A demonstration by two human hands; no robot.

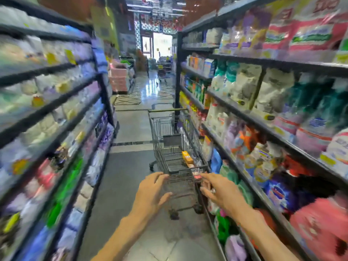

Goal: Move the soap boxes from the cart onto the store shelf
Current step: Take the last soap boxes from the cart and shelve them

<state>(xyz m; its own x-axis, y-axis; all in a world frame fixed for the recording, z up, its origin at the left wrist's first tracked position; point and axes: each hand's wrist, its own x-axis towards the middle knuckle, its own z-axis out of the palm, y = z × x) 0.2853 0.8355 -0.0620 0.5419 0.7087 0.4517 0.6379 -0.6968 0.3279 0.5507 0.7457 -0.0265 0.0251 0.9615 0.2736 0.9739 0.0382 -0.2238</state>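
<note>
**Both hands open at the near end of the cart**

My left hand (152, 193) is spread wide, fingers splayed, its fingertips at the near rim of the wire shopping cart (175, 146); whether they touch the wire I cannot tell through the blur. My right hand (218, 191) is open too, fingers extended toward the cart's near right corner, holding nothing.

Inside the cart, along its right side, lies an orange soap box (187, 157), with more packs nearer to me that look pinkish and are too blurred to make out. The rest of the basket floor shows bare wire.

The cart stands in a narrow aisle on a grey tiled floor (130, 170), close against the right-hand store shelf (250, 117), which is crowded with bags and bottles of detergent. On my left runs another shelf unit (56, 102) of pale packaged goods, heavily smeared. At the far end the aisle opens to a bright doorway (162, 46).
</note>
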